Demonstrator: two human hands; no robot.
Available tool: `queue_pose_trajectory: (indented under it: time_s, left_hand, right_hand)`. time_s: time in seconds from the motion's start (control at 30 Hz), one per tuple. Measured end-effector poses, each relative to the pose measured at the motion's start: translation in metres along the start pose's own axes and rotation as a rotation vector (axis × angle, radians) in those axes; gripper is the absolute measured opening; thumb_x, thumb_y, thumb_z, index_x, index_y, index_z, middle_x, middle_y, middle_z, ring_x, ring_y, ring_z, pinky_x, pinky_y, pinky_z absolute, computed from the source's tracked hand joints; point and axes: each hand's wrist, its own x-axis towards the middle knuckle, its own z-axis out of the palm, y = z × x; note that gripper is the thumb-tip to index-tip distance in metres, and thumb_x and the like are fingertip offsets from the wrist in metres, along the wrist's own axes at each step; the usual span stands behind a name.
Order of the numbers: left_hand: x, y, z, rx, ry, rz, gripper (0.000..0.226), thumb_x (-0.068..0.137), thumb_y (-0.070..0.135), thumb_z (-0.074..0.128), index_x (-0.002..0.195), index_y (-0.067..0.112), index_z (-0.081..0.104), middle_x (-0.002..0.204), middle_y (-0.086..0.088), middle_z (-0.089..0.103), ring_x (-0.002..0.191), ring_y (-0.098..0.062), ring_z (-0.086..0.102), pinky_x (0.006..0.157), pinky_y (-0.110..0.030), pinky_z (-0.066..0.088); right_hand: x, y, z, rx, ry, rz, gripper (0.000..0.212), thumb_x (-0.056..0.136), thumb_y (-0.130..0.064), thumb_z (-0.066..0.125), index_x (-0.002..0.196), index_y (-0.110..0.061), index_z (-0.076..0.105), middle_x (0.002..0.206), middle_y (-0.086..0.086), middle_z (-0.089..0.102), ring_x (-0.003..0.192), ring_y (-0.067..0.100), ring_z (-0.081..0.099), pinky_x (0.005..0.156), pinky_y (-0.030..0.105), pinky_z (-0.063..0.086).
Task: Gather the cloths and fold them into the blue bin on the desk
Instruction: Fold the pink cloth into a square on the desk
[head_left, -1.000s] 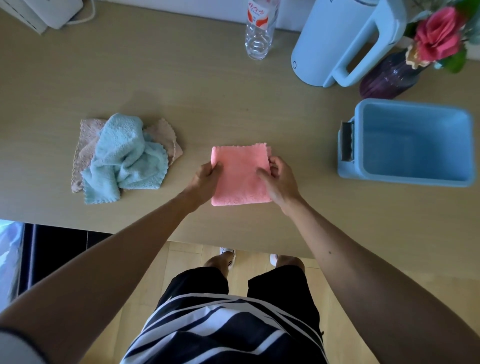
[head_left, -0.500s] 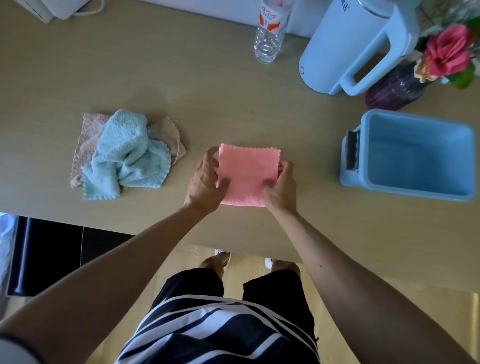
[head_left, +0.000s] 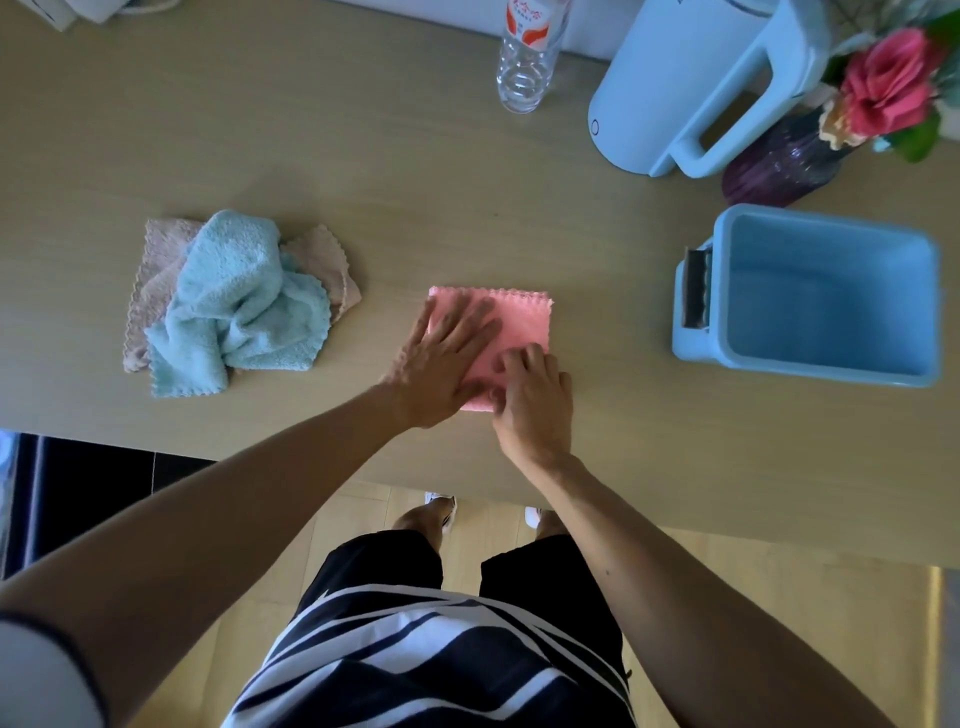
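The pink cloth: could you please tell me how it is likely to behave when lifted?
Probably floppy: the left hand presses the pink cloth flat, so the fold may spring open when lifted. Likely light and grippy, given its fluffy pile. The crumpled light blue cloth suggests similar limpness.

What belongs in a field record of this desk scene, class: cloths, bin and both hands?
Pressed cloth: pink fleecy square cloth, flat on light wooden desk
Left hand: fingers straight, pressing it
Right hand: fingers curled at its near edge, grip unclear
Pile: crumpled light-blue cloth atop beige cloth, left of pink
Bin: blue rectangular plastic bin, right, no cloth inside
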Motion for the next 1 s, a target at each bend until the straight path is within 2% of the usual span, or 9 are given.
queue_pose_trajectory:
  time_s: [0.13,0.23,0.3,0.4,0.57,0.7,0.8,0.9,1.0]
  left_hand:
    - [0.019,0.008,-0.012,-0.008,0.068,-0.124,0.072,0.089,0.036,0.068,0.148,0.004,0.04,0.152,-0.022,0.043,0.144,-0.04,0.036,0.121,-0.056,0.025]
    - [0.027,0.017,-0.016,-0.007,0.099,-0.146,0.079,0.073,0.024,0.084,0.139,0.0,0.049,0.125,-0.019,0.063,0.114,-0.039,0.06,0.105,-0.049,0.045]
    - [0.03,0.024,-0.024,-0.015,0.055,-0.217,0.076,0.073,0.025,0.083,0.137,0.003,0.048,0.117,-0.015,0.066,0.106,-0.035,0.064,0.099,-0.043,0.045]
    - [0.036,0.027,-0.034,-0.132,-0.043,-0.349,0.042,0.081,0.023,0.075,0.116,0.008,0.057,0.105,-0.01,0.07,0.095,-0.03,0.069,0.088,-0.038,0.05]
    - [0.035,0.033,-0.076,-0.538,-0.175,-0.517,0.027,0.077,0.026,0.078,0.102,0.016,0.071,0.086,-0.006,0.071,0.079,-0.027,0.069,0.056,-0.023,0.049]
    - [0.04,0.068,-0.137,-1.012,-0.086,-0.544,0.042,0.069,0.018,0.084,0.106,0.018,0.065,0.088,0.005,0.069,0.086,-0.024,0.068,0.058,-0.021,0.048]
    - [0.063,0.118,-0.177,-1.306,0.03,-0.463,0.068,0.046,0.031,0.087,0.108,0.017,0.064,0.087,0.009,0.073,0.078,-0.008,0.07,0.059,-0.014,0.052]
    - [0.1,0.173,-0.19,-1.51,0.103,-0.358,0.08,0.043,0.032,0.087,0.117,0.012,0.065,0.098,0.004,0.077,0.085,-0.007,0.073,0.066,-0.021,0.057]
    - [0.135,0.215,-0.187,-1.493,0.176,-0.363,0.082,0.053,0.03,0.089,0.127,0.018,0.056,0.114,-0.005,0.073,0.099,-0.021,0.072,0.077,-0.036,0.061]
  right_hand:
    - [-0.004,-0.005,0.001,-0.063,-0.014,0.039,0.028,0.082,-0.016,0.069,0.108,-0.017,0.06,0.112,0.003,0.058,0.099,0.025,0.055,0.082,0.037,0.045]
    - [-0.014,-0.006,-0.001,-0.085,-0.026,0.061,0.042,0.076,-0.011,0.073,0.114,-0.016,0.058,0.116,0.004,0.059,0.102,0.025,0.057,0.085,0.038,0.047]
    - [-0.02,-0.006,-0.003,-0.061,-0.049,0.056,0.048,0.074,-0.009,0.074,0.118,-0.017,0.057,0.119,0.004,0.058,0.107,0.024,0.057,0.092,0.038,0.047]
    - [-0.024,-0.005,-0.01,0.037,-0.073,0.048,0.049,0.076,-0.012,0.075,0.12,-0.018,0.055,0.123,0.003,0.057,0.114,0.023,0.057,0.104,0.04,0.043]
    - [-0.029,0.013,-0.05,0.37,0.121,0.067,0.049,0.082,-0.017,0.074,0.125,-0.012,0.052,0.12,0.005,0.057,0.11,0.02,0.057,0.098,0.038,0.049]
    - [-0.03,0.046,-0.117,0.637,0.289,0.066,0.062,0.085,-0.027,0.074,0.136,-0.008,0.044,0.124,0.008,0.052,0.114,0.019,0.053,0.102,0.025,0.044]
    - [-0.022,0.079,-0.171,1.034,0.257,0.267,0.079,0.076,-0.038,0.077,0.14,-0.017,0.036,0.135,0.004,0.048,0.121,0.009,0.055,0.101,0.023,0.044]
    - [-0.01,0.123,-0.221,1.464,0.226,0.377,0.076,0.07,-0.018,0.078,0.132,-0.023,0.035,0.108,0.001,0.071,0.09,0.004,0.07,0.08,0.023,0.054]
    - [-0.007,0.172,-0.258,1.408,0.287,0.329,0.061,0.077,0.001,0.067,0.122,-0.028,0.037,0.09,0.004,0.073,0.074,0.01,0.066,0.068,0.027,0.054]
